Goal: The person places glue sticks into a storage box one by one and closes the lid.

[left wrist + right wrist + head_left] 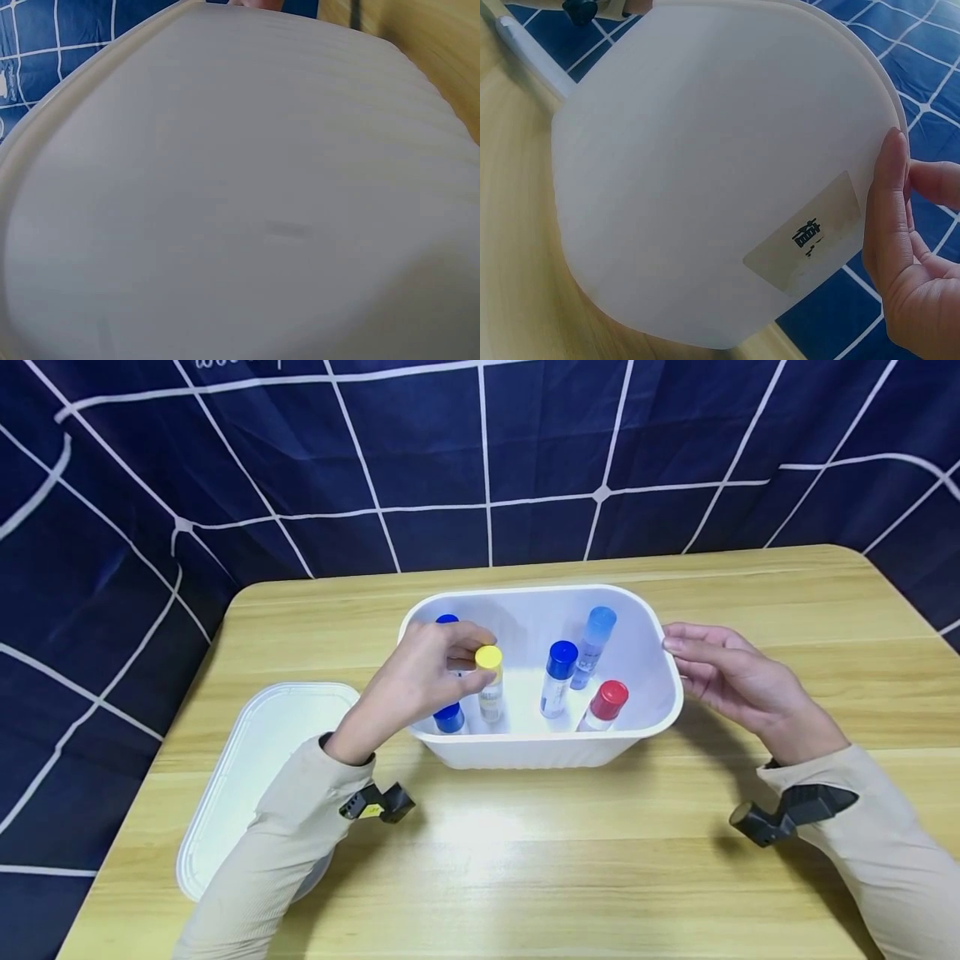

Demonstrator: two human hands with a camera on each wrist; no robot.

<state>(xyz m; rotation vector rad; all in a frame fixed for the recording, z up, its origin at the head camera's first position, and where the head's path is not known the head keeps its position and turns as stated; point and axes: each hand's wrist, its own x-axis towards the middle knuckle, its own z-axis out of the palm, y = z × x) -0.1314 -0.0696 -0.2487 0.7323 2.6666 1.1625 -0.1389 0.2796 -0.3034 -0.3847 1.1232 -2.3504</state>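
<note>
A white plastic bin (517, 752) stands on the table with several upright capped tubes in it that look like glue sticks. Between thumb and fingers, my left hand (423, 672) pinches the yellow-capped glue stick (491, 700) by its cap, inside the left part of the bin. Blue-capped sticks (450, 718) are partly covered around that hand. Farther right are a dark-blue-capped stick (557, 685), a translucent light-blue one (594, 643) and a red-capped one (609, 697). My right hand (731, 672) holds the bin's right rim, its thumb (891, 161) against the outer wall.
To the left a white lid (262, 752) lies flat on the wooden table (525, 860), partly under my left forearm. A dark blue cloth (540, 460) with white lines hangs behind the table. The bin's right end carries a label (806, 232).
</note>
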